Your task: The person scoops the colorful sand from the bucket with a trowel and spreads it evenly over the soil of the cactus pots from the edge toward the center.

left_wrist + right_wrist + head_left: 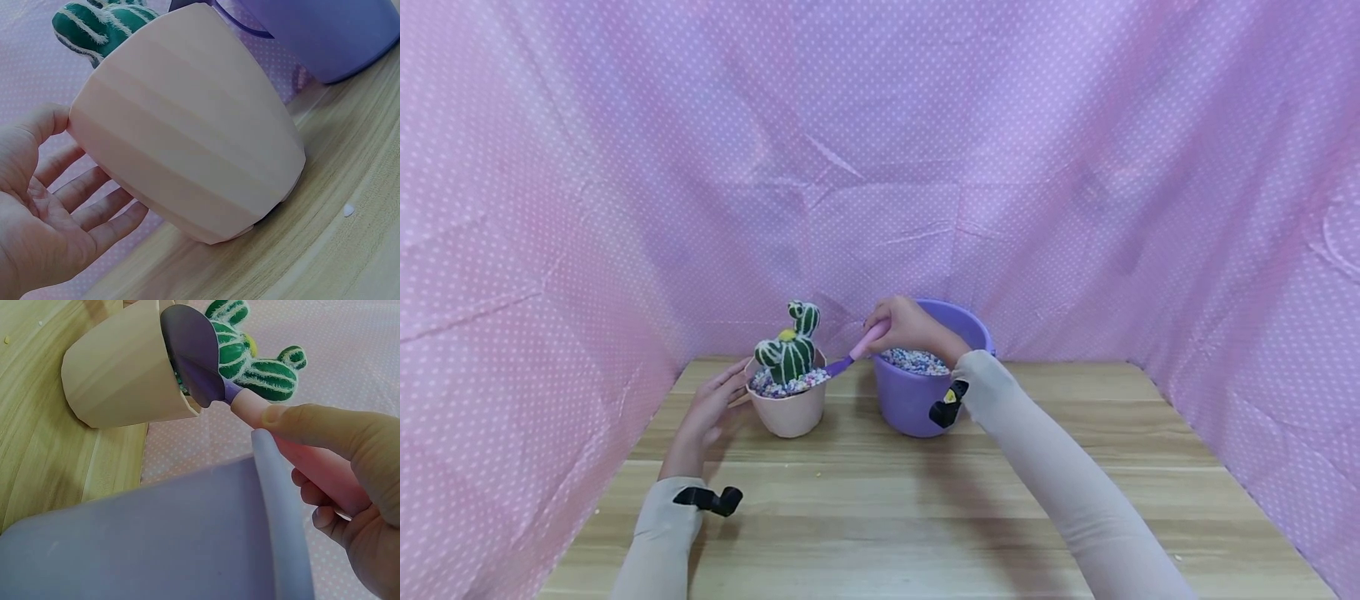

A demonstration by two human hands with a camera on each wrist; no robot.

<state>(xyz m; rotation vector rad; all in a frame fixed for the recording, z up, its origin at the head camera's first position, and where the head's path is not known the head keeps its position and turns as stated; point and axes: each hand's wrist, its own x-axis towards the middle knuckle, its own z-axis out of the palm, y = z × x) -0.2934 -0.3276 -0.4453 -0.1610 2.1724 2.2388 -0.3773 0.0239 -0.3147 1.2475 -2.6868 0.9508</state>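
Okay, so the pink-handled trowel [859, 349] is gripped by the curled fingers of the right hand [912, 323], its long axis sloped down leftward, blade right at the rim of the cactus pot [788, 415]. That pot's parked left of the purple bucket [913, 400] and touched on its left side by the nearer left hand [709, 407], fingers loosely spread.

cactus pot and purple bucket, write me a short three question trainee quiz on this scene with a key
1. Which hand holds the shovel?
2. True or false: the cactus stands in the pale pot.
3. What does the left hand touch?
A) the purple bucket
B) the pale pot
C) the shovel

Key:
1. The right hand
2. True
3. B
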